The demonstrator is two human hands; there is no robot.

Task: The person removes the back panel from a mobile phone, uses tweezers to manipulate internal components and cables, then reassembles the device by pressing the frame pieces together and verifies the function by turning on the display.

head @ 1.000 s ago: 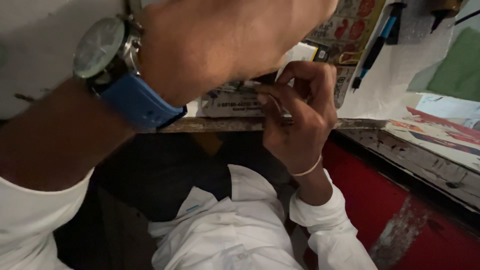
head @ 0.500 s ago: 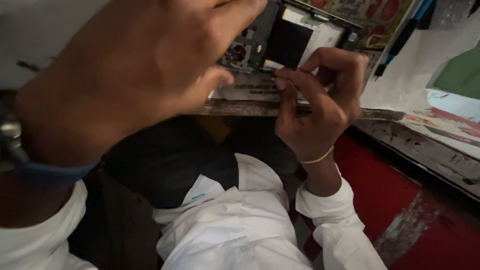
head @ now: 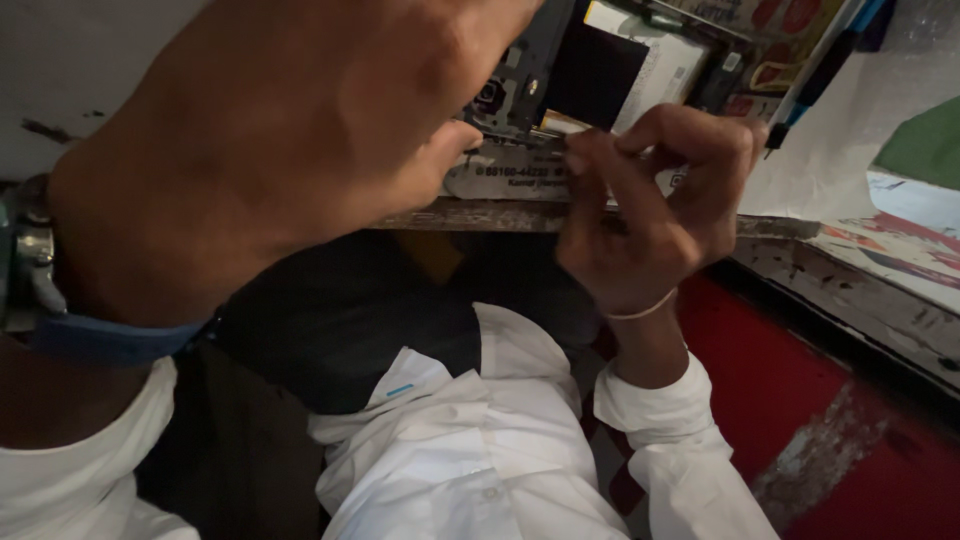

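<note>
Pinching with right hand [head: 650, 215] on the opened phone [head: 590, 75] at the counter's [head: 800, 228] front edge; left hand [head: 280, 140] blocks its own grip, can't tell. I'd judge it light, fragile: hold frame edges.

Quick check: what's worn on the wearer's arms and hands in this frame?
Both arms have white shirt sleeves; the right cuff is folded back above the wrist. The left wrist carries a wristwatch with a silver metal case and blue strap. The right wrist has a thin pale band. Left hand and right hand are bare: no gloves, no visible rings.
</note>
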